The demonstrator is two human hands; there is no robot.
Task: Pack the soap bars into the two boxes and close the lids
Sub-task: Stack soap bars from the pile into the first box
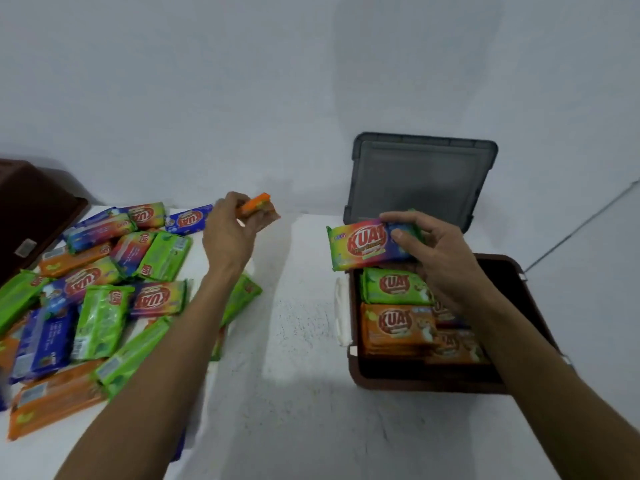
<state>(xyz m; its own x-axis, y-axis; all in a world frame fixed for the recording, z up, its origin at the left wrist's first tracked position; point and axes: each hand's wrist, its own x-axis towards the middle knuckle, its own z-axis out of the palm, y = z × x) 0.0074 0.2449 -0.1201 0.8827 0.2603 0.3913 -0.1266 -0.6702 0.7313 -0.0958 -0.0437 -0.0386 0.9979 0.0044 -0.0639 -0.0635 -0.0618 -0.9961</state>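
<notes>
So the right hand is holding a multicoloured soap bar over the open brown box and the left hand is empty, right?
Not quite. The left hand is not empty: it holds an orange soap bar, as the head view shows. The rest stands: the right hand holds a multicoloured soap bar over the open brown box.

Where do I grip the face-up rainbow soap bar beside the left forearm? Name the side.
From above, probably: pinch the rainbow soap bar across its long edges, mid-length. It lies flat atop the pile, and a green soap bar crowds its left end.
</notes>
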